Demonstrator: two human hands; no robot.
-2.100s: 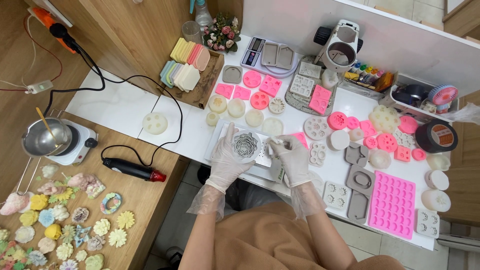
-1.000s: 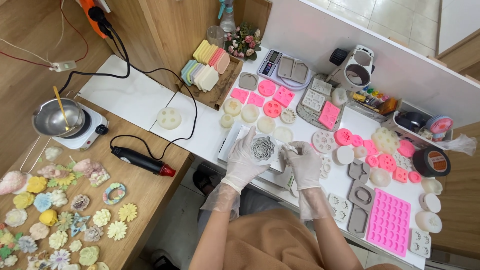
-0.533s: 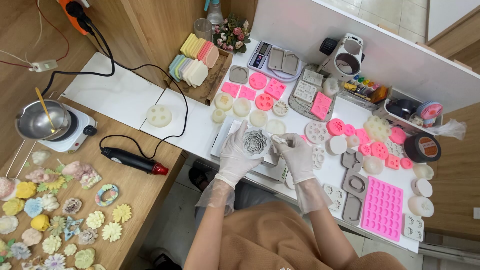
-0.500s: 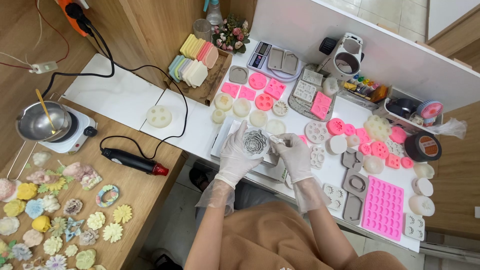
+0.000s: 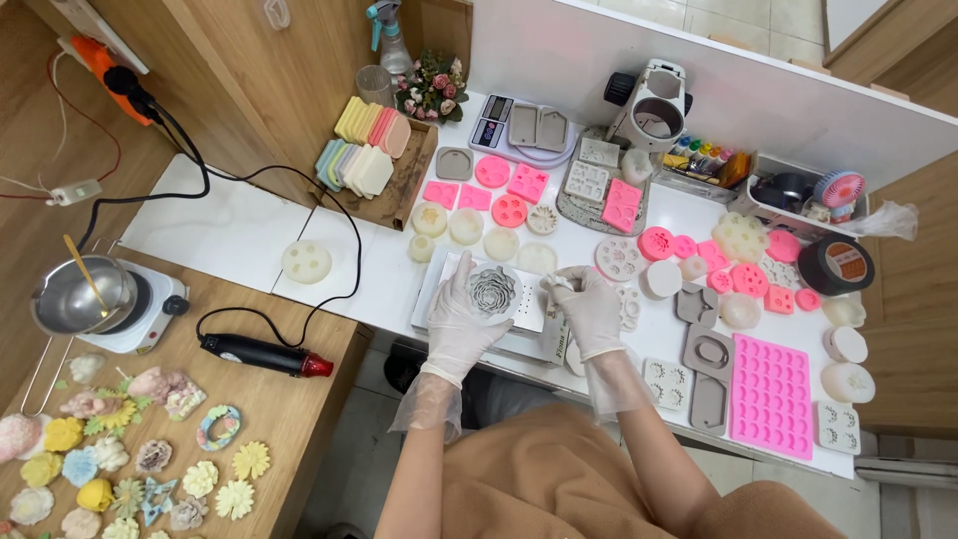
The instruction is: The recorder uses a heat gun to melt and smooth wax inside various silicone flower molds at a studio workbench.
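**Flower mould steadied over the tray**

Your grey flower mould (image 5: 490, 291) now sits cupped in your left hand (image 5: 461, 324) above the white tray (image 5: 431, 299); your right hand (image 5: 589, 309), drawn slightly away, pinches a small pale piece (image 5: 559, 283) beside it

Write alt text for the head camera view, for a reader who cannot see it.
Seen from above, a person's gloved left hand holds a round flower-shaped mould over a white tray, while the gloved right hand pinches a small pale piece beside it. Pink and grey silicone moulds cover the white table.
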